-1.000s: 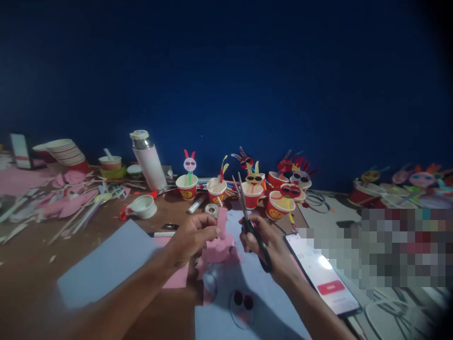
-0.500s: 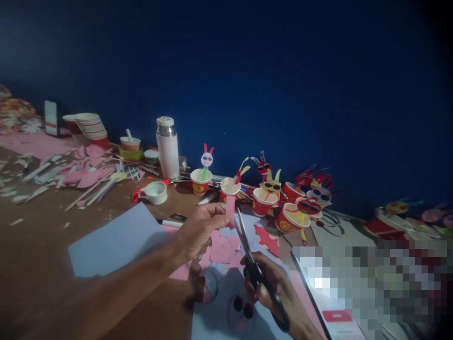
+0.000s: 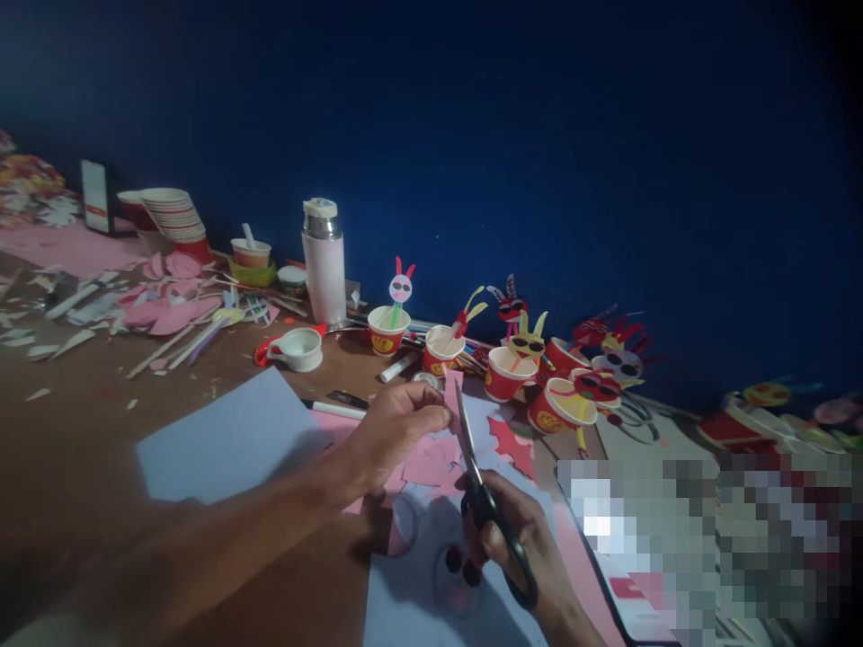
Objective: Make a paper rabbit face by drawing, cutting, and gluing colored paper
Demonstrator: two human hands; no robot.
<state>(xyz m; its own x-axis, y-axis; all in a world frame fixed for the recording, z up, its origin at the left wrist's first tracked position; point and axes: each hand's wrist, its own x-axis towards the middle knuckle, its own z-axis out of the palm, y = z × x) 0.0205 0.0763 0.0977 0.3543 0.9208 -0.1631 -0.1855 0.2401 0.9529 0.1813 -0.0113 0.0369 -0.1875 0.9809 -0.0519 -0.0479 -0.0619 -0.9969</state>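
Observation:
Between its thumb and fingers, my left hand (image 3: 397,431) pinches a small pink paper strip (image 3: 454,392), held upright over the table. My right hand (image 3: 516,539) grips black-handled scissors (image 3: 480,490) by their loops. Their blades point up and away, side by side with the strip; the blades look closed or nearly so. Beneath my hands lie pink paper pieces (image 3: 431,463) on white paper (image 3: 404,602). A clear round piece with two dark ovals (image 3: 462,568) rests on that paper. Red cut paper (image 3: 511,447) lies just beyond the scissors.
Red paper cups (image 3: 389,331) with paper bunny figures stand along the blue wall. A white flask (image 3: 324,265), a white cup-shaped holder (image 3: 297,349) and a stack of cups (image 3: 176,225) are further left. Paper scraps (image 3: 162,310) litter the left side. A phone (image 3: 620,575) lies at right.
The scissor blades have come closer together along the pink strip. The view has shifted slightly, and both hands keep their holds.

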